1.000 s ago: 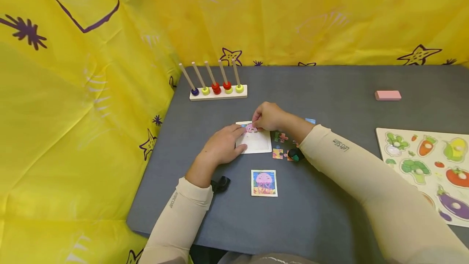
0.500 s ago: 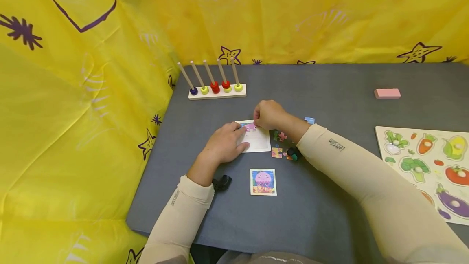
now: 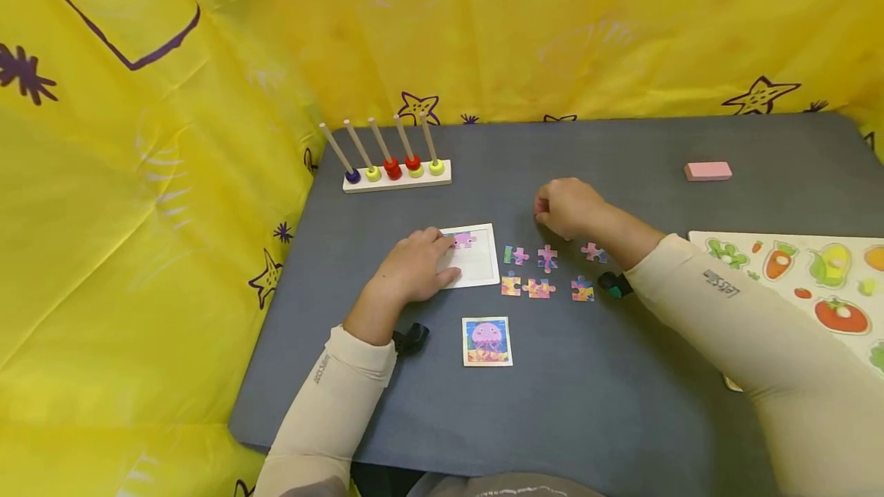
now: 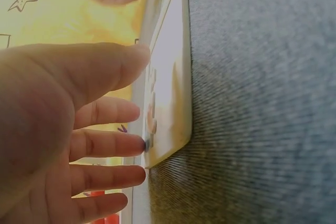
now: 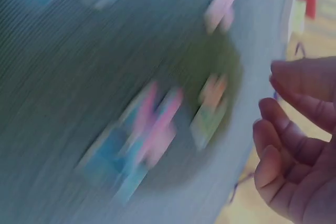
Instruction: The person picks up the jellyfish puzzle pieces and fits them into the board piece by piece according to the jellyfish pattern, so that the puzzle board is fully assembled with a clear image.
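My left hand [image 3: 413,265] rests at the left side of a white puzzle tray [image 3: 478,273]. In the left wrist view its fingers [image 4: 107,144] are straight, with the tips right at the tray's rim. Joined pink jellyfish jigsaw pieces [image 3: 463,240] lie along the tray's top edge, partly hidden by the hand. To the right of the tray, my right hand [image 3: 572,207] is over the table with loosely bent fingers. The right wrist view shows nothing in its fingers [image 5: 281,129]. Several loose jigsaw pieces [image 3: 547,258] lie below it, blurred in the right wrist view.
A jellyfish picture card [image 3: 486,341] lies in front of the tray. A peg stacker with coloured rings [image 3: 397,184] stands at the back left. On the right are a pink block [image 3: 707,171] and a vegetable board [image 3: 787,290]. Yellow cloth [image 3: 552,29] hangs behind the table.
My right hand has left the tray's top edge and moved right, over the loose pieces, uncovering more of them. The left hand stays at the tray. The head view has shifted slightly right.
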`<state>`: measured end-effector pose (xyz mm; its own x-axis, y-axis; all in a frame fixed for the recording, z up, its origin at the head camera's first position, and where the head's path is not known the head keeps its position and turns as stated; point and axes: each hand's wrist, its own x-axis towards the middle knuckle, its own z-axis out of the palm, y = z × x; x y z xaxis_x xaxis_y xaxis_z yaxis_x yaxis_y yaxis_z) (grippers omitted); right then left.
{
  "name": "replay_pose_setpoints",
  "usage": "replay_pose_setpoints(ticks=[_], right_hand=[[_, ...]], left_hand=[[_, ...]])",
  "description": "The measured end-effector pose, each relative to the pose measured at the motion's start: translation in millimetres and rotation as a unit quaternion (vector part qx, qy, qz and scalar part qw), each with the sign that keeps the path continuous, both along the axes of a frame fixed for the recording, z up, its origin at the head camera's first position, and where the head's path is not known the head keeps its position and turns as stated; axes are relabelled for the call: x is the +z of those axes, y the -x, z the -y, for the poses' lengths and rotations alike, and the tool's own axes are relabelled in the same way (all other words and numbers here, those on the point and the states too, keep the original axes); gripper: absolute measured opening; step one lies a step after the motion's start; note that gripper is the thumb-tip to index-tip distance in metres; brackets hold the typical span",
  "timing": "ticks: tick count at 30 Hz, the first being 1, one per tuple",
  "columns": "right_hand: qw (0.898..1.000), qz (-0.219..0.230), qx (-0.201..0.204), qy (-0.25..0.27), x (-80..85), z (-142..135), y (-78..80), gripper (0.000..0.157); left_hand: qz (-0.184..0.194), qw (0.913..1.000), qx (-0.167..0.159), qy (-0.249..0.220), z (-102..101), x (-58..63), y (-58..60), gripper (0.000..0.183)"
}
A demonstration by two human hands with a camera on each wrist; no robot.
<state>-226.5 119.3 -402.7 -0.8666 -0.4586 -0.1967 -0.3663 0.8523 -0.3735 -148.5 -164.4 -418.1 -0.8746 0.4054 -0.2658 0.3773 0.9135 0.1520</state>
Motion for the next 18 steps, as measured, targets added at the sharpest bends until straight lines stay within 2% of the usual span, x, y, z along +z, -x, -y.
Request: replay_pose_setpoints(ticks=[2,6,8,14,18], right_hand=[[1.000,0.012,-0.009,-0.014,-0.2,-18,-1.0,0.012],[0.999,0.027,-0.014,-0.024,-4.7,-41,-3.7,0.038],[0.999,0.030,-0.013,-0.023,-7.4,-47,-5.5,0.044],[1.000,0.029,-0.011,-0.004,-13.8,-51,-10.2,0.036],[0.999,0.036,-0.023,0.017,-14.5,-50,-11.0,0.032]], left_hand=[[-0.001,1.0000,-0.005,0.002,0,1.8,0.8,0.062],[-0.004,0.9998,-0.017,0.005,-1,3.9,1.8,0.061],[-0.004,0.9997,-0.025,0.008,-2,2.9,2.2,0.061],[0.010,0.9986,-0.047,0.021,-5,0.5,0.8,0.064],[0.014,0.9981,-0.056,0.019,-7,0.2,-0.3,0.064]])
